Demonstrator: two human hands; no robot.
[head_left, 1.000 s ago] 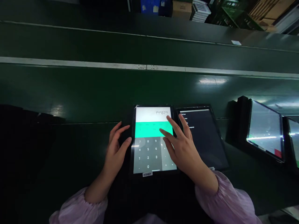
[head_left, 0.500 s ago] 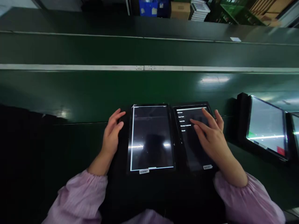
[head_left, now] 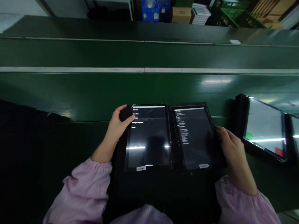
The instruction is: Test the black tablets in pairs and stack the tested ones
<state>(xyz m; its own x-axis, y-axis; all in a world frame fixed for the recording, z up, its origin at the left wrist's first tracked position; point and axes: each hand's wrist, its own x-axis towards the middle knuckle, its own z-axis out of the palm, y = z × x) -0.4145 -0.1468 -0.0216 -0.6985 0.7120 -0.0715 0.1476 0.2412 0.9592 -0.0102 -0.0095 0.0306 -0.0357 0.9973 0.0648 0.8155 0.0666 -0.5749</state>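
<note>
Two dark tablets lie side by side in front of me. The left tablet (head_left: pixel 149 140) shows a short white text menu, and its thumb-side edge is beside my left hand (head_left: pixel 115 126). That hand's thumb is over the menu at the screen's left edge; its index finger is spread away towards the upper left corner. The right tablet (head_left: pixel 196 133) sits slightly turned and displays a list of small text lines. My right hand (head_left: pixel 230 144) is closed on its right edge, with the fingertips partly hidden. Each tablet carries a small white barcode label at its near edge.
At the right stands another tablet (head_left: pixel 265 127), tilted up with a bright screen, and part of one more beyond it. A pale strip (head_left: pixel 93 69) crosses the green bench. Behind are blue bins (head_left: pixel 150 14), a cardboard box (head_left: pixel 181 15) and green crates (head_left: pixel 230 17).
My right hand has left the right tablet's screen for its right edge; that screen went from menu to text list. My left thumb moved onto the left tablet, which now shows a menu.
</note>
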